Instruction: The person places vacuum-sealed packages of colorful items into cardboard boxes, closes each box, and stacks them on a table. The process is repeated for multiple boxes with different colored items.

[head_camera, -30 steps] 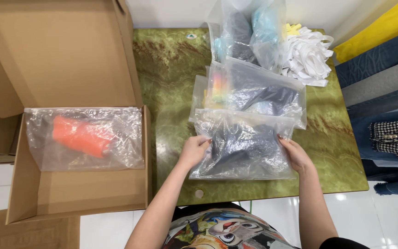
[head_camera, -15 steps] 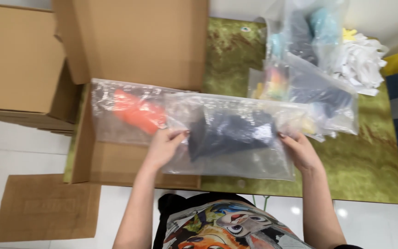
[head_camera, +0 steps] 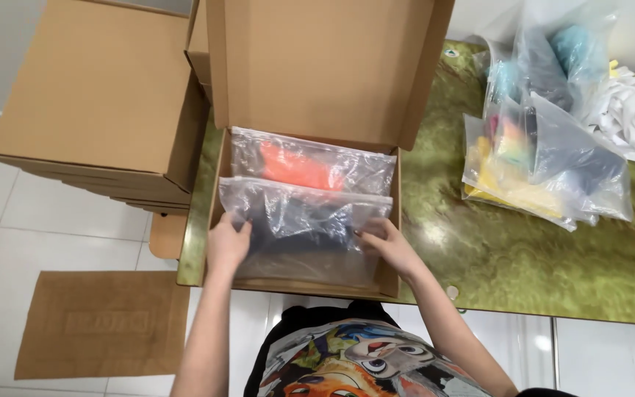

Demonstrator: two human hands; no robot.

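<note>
I see left hand (head_camera: 228,246) and right hand (head_camera: 385,245) flat, fingers loose, on dark-garment bag (head_camera: 306,231) inside open box (head_camera: 395,220); orange-garment bag (head_camera: 310,163) behind it, bag pile (head_camera: 545,158) right of box

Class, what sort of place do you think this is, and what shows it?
Probably a small packing station for orders: an open cardboard box taking bagged clothes, more bagged items on the green table, stacked boxes.

left hand (head_camera: 228,246) + right hand (head_camera: 385,246) | press dark-garment bag (head_camera: 303,228) | in open box (head_camera: 395,220)
</note>
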